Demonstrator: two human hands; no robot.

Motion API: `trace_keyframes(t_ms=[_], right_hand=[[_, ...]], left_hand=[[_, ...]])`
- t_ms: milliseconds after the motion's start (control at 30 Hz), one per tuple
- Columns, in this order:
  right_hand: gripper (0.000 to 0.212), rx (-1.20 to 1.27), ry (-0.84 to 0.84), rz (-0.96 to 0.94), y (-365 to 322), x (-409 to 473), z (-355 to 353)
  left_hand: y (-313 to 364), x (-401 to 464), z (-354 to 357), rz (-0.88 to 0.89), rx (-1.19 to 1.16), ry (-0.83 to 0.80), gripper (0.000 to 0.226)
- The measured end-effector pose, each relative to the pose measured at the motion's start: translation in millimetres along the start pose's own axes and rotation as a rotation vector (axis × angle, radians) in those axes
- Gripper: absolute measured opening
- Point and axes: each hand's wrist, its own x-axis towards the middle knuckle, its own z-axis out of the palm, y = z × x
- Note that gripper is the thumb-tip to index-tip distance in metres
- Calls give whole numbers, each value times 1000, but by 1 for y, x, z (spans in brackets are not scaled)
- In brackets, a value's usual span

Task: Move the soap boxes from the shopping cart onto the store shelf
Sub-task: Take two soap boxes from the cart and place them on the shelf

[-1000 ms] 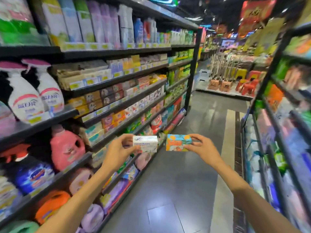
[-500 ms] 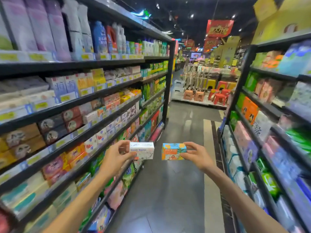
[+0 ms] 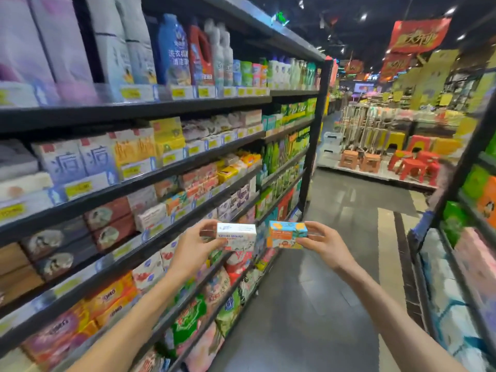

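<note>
My left hand (image 3: 196, 245) grips a white soap box (image 3: 236, 235) by its left end. My right hand (image 3: 326, 244) grips an orange and blue soap box (image 3: 287, 234) by its right end. Both boxes are held level, side by side with a small gap, at chest height over the aisle. The store shelf (image 3: 161, 173) with black rails runs along my left, its tiers packed with soap boxes. The white box hangs just in front of the shelf's middle tiers. No shopping cart is in view.
A second black shelf unit (image 3: 472, 146) with packaged goods lines the right side. The grey tiled aisle floor (image 3: 335, 264) runs ahead between them. Red and brown plastic stools (image 3: 413, 165) stand on a low platform at the aisle's far end.
My view has moved forward along the left shelf, past the detergent bottles to the soap boxes. Both hands keep their boxes at the same spacing in front of me.
</note>
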Motion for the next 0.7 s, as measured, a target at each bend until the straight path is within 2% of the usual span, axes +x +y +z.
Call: trace_keyframes(t_ms=[233,367,500,700], right_hand=[[39,-11,-312,-104,14,167,53],[41,22,-474,-160,7,233,99],[39,10,-611,-236,-1,272,155],[48,5,-755,-288,-10,293,226]], left_hand=[[-36,75,-24,-143,71,256,36],[-50,90,-43,-208,144,448,37],[-60,84,-65,-299,144,612,38],[-73,66,-96,-378,215,741,34]])
